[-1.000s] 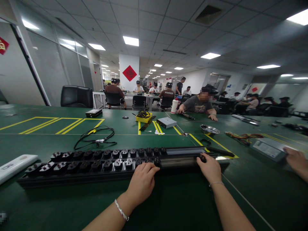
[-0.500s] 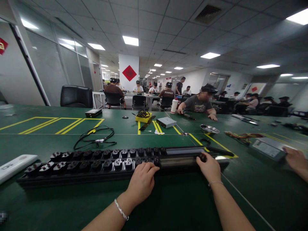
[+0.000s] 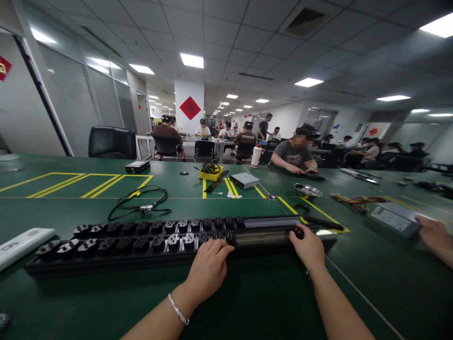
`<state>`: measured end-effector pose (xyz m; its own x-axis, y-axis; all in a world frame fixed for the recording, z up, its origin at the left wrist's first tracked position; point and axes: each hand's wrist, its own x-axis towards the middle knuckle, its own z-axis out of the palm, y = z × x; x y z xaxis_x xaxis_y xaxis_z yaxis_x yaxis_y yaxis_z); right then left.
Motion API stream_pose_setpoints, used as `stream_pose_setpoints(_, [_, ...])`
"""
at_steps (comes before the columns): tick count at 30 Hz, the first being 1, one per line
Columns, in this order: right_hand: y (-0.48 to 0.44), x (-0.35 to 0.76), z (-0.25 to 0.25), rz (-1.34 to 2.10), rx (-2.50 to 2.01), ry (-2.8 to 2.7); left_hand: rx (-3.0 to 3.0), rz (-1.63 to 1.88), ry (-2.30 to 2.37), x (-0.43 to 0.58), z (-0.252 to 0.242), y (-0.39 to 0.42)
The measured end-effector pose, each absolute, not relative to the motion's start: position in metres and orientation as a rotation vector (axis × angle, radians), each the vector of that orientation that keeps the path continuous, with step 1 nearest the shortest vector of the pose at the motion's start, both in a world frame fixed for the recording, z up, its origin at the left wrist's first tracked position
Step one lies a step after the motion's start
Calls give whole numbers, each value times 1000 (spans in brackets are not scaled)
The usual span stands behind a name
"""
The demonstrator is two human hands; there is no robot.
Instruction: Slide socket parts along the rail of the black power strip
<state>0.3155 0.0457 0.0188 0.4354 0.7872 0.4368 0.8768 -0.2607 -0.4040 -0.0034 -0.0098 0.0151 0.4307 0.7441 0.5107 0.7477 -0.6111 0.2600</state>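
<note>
Head view: the black tray [image 3: 116, 265] lies lengthwise across the green table [image 3: 265, 302], directly in front of the person, and carries two parallel rows of pronged plug pieces, a far row [image 3: 143, 227] and a near row [image 3: 141, 244]. Both rows occupy the left and middle portions; toward the right, each channel shows a bare strip, the near strip [image 3: 264, 239] running between the two hands. The left hand [image 3: 211, 264] has its fingertips at the end piece [image 3: 230, 237] of the near row; whether they grip it or merely steady it cannot be determined. The right hand [image 3: 308, 246] pinches a small black piece [image 3: 299, 231] between thumb and fingers at the right part of the near channel. The step in hand appears to be handling a single piece at the channel while the left hand references the row end. The next move would call for a secure pinch, alignment of the piece with the channel, and light left-hand contact so that the neighbouring pieces are not displaced. At the far right, a co-worker's hand [image 3: 436, 241] touches a silver metal unit [image 3: 394, 218], well apart from the tray.
</note>
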Motion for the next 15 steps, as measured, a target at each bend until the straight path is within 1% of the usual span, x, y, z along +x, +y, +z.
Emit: stream_pose_setpoints(15, [48, 320, 14, -190, -2103, -1368, -2661, -950, -1383, -3, 16, -10])
